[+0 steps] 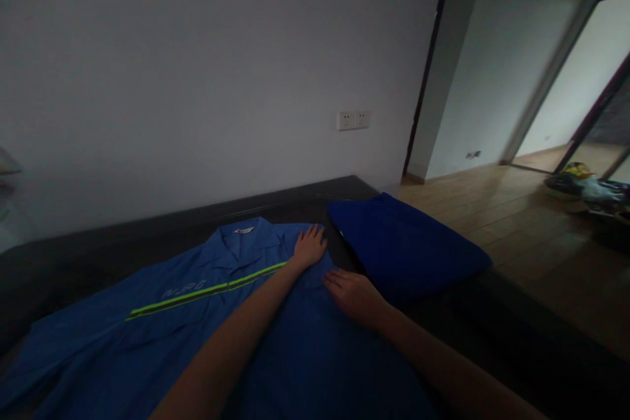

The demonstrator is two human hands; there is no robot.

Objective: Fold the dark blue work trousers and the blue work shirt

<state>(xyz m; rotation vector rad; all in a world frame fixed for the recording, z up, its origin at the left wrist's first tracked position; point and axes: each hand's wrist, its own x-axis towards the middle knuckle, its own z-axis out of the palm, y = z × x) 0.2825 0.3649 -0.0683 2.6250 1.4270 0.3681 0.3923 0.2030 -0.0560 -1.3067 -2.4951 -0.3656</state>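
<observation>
A blue work jacket (197,315) lies front up and spread on a dark surface, its collar toward the wall. A bright yellow-green stripe with a dark band crosses its chest, and pale letters sit above the stripe. My left hand (311,246) rests flat on the jacket's shoulder at the right side, fingers stretched and slightly apart. Just below it, my right hand (355,296) has its fingers together at the jacket's right edge, closed on the cloth. The right thumb is hidden. Both forearms cover part of the jacket's front.
A folded dark-blue cloth item (408,243) lies right of the jacket on the dark padded surface (295,200). Behind is a white wall with a double socket (354,120). Wooden floor (522,210) extends to the right, with a pile of assorted items (590,187) farther off.
</observation>
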